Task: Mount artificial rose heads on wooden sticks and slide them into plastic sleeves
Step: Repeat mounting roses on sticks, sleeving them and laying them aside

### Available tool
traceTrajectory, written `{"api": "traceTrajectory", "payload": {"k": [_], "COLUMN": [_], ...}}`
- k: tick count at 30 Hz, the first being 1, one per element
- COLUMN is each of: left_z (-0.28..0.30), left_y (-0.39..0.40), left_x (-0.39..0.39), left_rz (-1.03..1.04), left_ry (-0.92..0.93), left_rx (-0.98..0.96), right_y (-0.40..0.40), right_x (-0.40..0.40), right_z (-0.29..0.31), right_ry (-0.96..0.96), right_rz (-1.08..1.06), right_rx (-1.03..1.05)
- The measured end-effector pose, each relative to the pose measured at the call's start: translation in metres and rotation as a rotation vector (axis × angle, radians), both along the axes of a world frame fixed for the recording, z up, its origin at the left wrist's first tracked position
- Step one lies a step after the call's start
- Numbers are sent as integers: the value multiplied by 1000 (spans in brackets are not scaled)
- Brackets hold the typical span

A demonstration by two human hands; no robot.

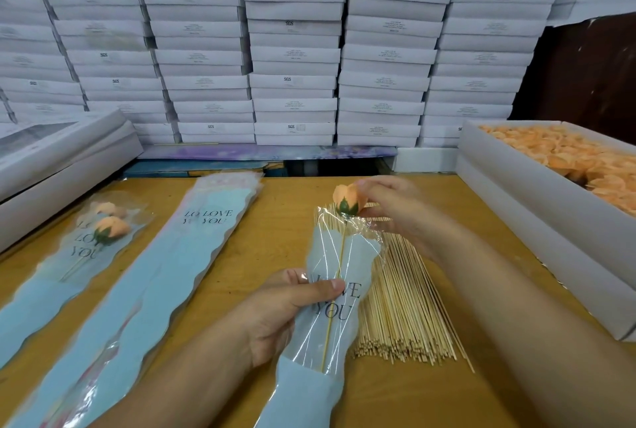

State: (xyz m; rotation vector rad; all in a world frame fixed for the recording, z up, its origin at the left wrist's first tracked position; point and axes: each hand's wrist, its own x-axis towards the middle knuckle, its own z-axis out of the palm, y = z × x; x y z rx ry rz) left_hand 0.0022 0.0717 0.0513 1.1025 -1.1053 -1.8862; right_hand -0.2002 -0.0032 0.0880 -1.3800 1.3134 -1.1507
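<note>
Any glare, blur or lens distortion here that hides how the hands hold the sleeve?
Head view: wide-angle bending bows the stacked white boxes; white glare streaks the plastic sleeve but the stick shows through; the left hand pinching it is sharp; the right hand on the rose head is slightly soft.

On the bench [447,207] before us, a sleeve [330,310] with a rose [346,200] on a stick [335,290] in it lies over the left edge of a stick pile [406,307]. Left of it lies a sleeve stack [155,273], and further left the finished roses [103,231]. A tray of rose heads [564,156] stands at right, with stacked boxes [292,49] behind everything.
</note>
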Motion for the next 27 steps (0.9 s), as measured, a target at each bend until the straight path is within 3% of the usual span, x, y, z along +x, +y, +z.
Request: {"api": "traceTrajectory", "payload": {"k": [17, 27], "left_z": [-5, -8], "left_y": [-7, -12], "left_x": [5, 8], "left_rz": [-42, -27], "left_ry": [32, 55], "left_rx": [36, 21], "right_y": [18, 25], "right_x": [3, 10], "right_z": [-9, -17], "right_ry": [114, 144], "right_rz": [91, 154], "right_rx": [-92, 21]}}
